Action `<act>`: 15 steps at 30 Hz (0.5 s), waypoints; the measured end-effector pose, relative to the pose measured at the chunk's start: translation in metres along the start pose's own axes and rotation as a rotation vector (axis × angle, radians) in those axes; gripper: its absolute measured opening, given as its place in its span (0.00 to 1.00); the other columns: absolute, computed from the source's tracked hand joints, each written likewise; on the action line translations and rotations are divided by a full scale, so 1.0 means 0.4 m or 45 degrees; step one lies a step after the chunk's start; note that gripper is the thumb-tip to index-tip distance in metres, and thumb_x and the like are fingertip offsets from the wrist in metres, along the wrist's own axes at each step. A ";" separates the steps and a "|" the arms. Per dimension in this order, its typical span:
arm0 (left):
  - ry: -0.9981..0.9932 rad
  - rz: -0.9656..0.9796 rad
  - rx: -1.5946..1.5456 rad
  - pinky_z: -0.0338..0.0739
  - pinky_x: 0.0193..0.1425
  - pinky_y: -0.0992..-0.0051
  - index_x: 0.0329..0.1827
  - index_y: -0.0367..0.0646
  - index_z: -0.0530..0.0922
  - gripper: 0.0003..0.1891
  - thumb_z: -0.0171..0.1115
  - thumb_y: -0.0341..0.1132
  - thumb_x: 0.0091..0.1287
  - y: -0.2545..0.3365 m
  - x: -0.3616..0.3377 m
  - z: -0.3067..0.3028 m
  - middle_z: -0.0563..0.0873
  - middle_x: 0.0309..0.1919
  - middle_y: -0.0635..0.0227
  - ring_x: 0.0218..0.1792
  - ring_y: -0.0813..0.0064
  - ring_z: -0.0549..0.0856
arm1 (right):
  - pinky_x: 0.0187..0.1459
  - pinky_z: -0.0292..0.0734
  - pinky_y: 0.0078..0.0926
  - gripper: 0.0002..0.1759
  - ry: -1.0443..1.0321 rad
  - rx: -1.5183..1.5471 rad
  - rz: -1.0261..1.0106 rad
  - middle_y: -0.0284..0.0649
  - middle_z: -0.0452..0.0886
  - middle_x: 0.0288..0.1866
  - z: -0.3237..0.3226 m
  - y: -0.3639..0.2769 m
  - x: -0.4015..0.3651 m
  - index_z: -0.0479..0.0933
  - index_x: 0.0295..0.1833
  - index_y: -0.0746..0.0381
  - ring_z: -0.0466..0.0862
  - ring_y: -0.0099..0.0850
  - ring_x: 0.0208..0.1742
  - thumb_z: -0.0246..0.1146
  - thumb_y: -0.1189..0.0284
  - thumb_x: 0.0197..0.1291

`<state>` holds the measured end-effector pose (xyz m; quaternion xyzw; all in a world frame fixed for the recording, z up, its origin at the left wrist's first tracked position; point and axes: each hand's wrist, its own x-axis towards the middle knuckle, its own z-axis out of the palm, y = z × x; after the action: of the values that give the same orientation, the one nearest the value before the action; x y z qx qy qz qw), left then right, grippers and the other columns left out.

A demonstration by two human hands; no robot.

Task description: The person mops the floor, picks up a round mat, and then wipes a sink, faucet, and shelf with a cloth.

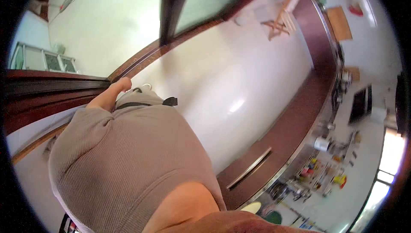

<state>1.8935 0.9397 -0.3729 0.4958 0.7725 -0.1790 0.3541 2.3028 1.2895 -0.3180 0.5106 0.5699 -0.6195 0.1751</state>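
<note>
My left hand is small at the left of the view, past the end of my bare left forearm, beside the dark red door frame. Its fingers are too small and blurred to tell whether they are apart or closed, or whether they hold anything. My ribbed grey-brown top fills the lower left, with a black strap or clip near its far edge. A bare right arm runs along the bottom edge, and my right hand is outside the picture.
A dark framed glass door stands at the top, over a floor threshold. Dark red cabinets with a long metal handle run along the right, below a counter crowded with kitchen items. A wooden folding stool stands farther off.
</note>
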 end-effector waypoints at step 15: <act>1.823 -0.764 -1.665 0.71 0.46 0.78 0.45 0.39 0.75 0.13 0.53 0.33 0.58 -0.562 -0.453 -0.558 0.81 0.36 0.65 0.39 0.77 0.78 | 0.30 0.77 0.29 0.09 -0.129 0.066 -0.033 0.46 0.76 0.34 0.262 -0.672 0.369 0.70 0.39 0.65 0.78 0.34 0.34 0.56 0.73 0.52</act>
<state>1.6570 0.8642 -0.1055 -0.0188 0.8422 0.5365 -0.0495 1.9811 1.3282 -0.3170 0.4756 0.5507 -0.6613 0.1823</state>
